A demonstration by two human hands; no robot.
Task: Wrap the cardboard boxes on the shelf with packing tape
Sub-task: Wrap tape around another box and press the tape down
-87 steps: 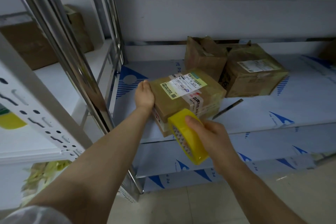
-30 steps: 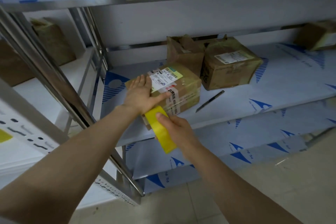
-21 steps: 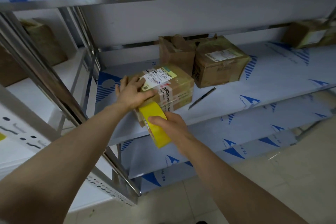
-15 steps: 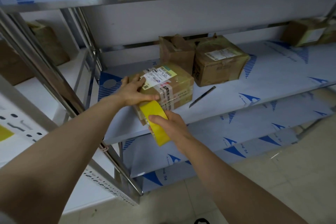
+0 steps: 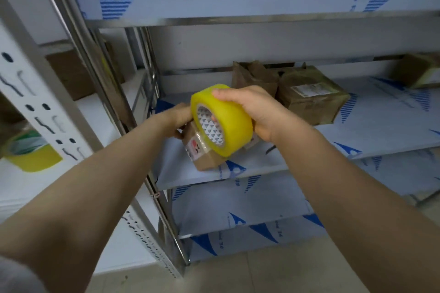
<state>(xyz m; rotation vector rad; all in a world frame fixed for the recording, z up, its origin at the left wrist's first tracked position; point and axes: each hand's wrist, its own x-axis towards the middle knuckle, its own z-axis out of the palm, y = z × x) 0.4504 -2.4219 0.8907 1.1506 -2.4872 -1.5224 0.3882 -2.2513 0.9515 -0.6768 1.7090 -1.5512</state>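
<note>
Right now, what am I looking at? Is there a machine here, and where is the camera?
No machine here: these are a person's two bare hands, filmed by one camera worn on the head, looking forward and down. The right hand grips a yellow roll of packing tape, with fingers curled into its core. The left hand holds a small cardboard box at the front of a metal shelf. Further back stand a taped box and a crumpled brown parcel.

Shelf (image 5: 385, 126) bears cardboard boxes (image 5: 312, 100) (one labelled).
</note>
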